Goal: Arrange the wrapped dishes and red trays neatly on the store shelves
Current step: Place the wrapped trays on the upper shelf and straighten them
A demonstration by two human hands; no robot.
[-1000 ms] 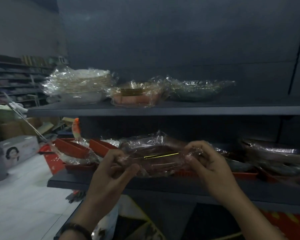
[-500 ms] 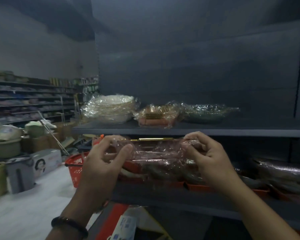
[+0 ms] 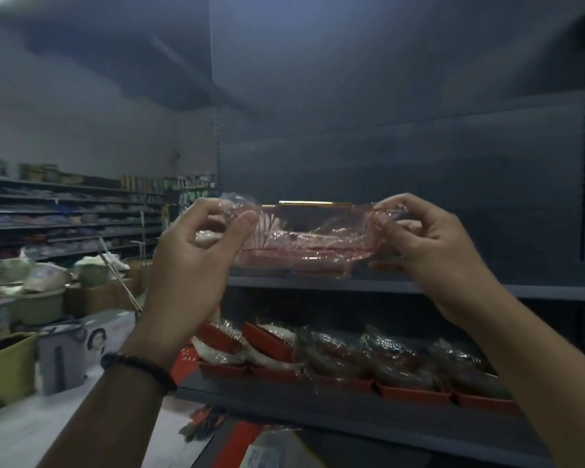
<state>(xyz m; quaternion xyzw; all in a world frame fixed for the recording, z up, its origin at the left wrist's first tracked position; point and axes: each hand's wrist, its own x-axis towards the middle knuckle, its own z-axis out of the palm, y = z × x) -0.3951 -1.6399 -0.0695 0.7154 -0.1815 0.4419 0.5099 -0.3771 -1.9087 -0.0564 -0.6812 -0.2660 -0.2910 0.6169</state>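
Head view: my left hand [image 3: 196, 251] and right hand [image 3: 429, 244] each pinch one end of the wrapped tray [image 3: 311, 238], fingers curled into its plastic. I hold it level at the upper shelf's [image 3: 561, 293] front edge, and I cannot tell if it touches. Below, red trays [image 3: 414, 395] line the lower shelf [image 3: 318, 405].

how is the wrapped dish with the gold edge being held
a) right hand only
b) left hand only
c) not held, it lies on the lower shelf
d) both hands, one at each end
d: the left hand grips one end of the wrapped dish and the right hand grips the other end, with the dish spanning the gap between them.
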